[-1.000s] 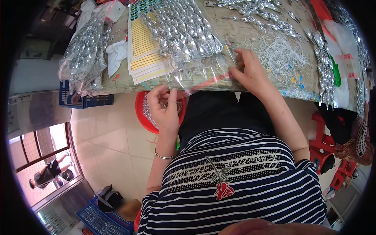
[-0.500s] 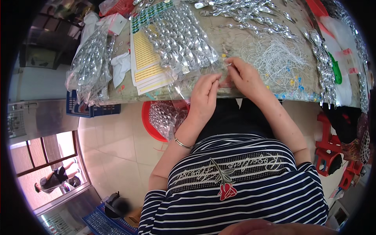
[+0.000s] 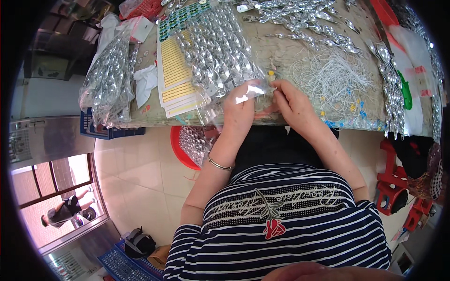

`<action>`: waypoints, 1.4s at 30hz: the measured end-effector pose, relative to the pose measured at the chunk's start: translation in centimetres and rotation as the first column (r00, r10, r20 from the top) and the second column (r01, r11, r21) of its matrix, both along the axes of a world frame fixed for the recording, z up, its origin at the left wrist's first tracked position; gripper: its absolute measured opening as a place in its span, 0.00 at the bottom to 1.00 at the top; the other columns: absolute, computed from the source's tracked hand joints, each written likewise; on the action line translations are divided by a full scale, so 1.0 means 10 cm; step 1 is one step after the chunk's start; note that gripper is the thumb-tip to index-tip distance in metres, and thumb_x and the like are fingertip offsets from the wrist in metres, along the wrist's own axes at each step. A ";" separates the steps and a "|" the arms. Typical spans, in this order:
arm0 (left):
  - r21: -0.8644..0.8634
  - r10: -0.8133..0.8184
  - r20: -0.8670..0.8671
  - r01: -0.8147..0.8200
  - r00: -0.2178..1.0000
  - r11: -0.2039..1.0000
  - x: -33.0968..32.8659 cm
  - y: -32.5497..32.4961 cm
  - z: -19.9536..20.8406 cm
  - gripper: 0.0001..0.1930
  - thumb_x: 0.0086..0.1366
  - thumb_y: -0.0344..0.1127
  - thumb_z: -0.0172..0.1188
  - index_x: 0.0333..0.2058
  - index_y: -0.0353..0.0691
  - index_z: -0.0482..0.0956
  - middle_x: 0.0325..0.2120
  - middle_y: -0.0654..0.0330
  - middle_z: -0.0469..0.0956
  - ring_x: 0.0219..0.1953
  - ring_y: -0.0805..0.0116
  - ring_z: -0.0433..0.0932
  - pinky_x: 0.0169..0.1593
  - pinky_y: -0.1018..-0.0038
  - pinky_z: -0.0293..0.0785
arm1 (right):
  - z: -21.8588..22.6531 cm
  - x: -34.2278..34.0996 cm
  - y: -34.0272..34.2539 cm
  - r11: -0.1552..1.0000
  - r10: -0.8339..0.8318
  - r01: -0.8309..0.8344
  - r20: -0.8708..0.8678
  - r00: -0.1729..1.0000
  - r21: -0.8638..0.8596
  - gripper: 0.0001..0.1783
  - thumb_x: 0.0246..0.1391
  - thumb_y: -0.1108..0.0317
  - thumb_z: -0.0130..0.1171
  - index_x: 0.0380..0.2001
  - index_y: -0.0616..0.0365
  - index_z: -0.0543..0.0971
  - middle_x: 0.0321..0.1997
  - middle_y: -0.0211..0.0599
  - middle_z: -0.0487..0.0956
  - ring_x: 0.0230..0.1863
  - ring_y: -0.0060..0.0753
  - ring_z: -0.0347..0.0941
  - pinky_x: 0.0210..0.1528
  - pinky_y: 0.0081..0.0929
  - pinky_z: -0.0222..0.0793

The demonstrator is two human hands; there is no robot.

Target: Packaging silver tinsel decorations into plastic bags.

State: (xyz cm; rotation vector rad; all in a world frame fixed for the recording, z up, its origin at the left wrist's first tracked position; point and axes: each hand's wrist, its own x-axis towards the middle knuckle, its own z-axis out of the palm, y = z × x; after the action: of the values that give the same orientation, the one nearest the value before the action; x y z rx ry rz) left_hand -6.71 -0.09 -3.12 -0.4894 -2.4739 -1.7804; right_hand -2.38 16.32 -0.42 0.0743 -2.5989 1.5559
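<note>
A clear plastic bag full of shiny silver twisted pieces lies on the table in front of me. My left hand is at its near end, fingers drawn together under glossy loose plastic that partly covers them. Close beside it on the right, my right hand pinches the bag's near right corner between thumb and forefinger. Beneath the bag, to its left, are yellow-patterned sheets and a blue-green dotted sheet.
Right of my hands lies a tangle of white string. More silver twisted pieces spread at the back. Another filled bag overhangs the left edge above a blue crate. A red basin stands on the floor.
My left hand has moved slightly left and up, under the bag's loose plastic. My right hand has lowered a little, and the bag's near end now reaches it.
</note>
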 end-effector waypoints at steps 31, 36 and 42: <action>-0.243 -0.036 -0.284 -0.036 0.958 0.969 0.55 -0.54 0.18 0.07 0.59 0.28 0.58 0.36 0.35 0.80 0.33 0.52 0.80 0.37 0.59 0.78 0.41 0.70 0.73 | -0.03 0.19 0.01 0.996 0.049 -0.043 0.081 0.996 -0.075 0.16 0.61 0.69 0.49 0.50 0.63 0.70 0.29 0.34 0.76 0.29 0.21 0.71 0.34 0.20 0.68; -0.168 0.184 -0.363 -0.258 0.913 0.951 1.03 -0.89 -0.01 0.07 0.56 0.23 0.61 0.34 0.33 0.76 0.30 0.54 0.76 0.30 0.64 0.76 0.34 0.74 0.72 | 0.05 0.25 -0.01 0.998 0.038 -0.038 -0.003 0.999 0.058 0.15 0.62 0.68 0.49 0.49 0.62 0.72 0.34 0.33 0.75 0.35 0.23 0.71 0.39 0.20 0.67; 0.308 0.432 0.252 -0.495 0.866 0.812 1.07 -0.98 -0.20 0.21 0.57 0.25 0.63 0.46 0.37 0.61 0.32 0.62 0.68 0.28 0.81 0.69 0.31 0.85 0.68 | 0.42 0.28 -0.27 0.926 0.373 -0.360 0.123 0.920 -0.114 0.13 0.62 0.68 0.47 0.46 0.61 0.75 0.36 0.33 0.75 0.37 0.23 0.72 0.40 0.20 0.68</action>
State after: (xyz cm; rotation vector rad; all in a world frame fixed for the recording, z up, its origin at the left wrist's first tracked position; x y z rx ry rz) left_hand 3.98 -9.92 -5.09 0.2911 -2.0200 -2.0403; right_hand 0.40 13.57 3.82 0.4885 -2.7393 1.8559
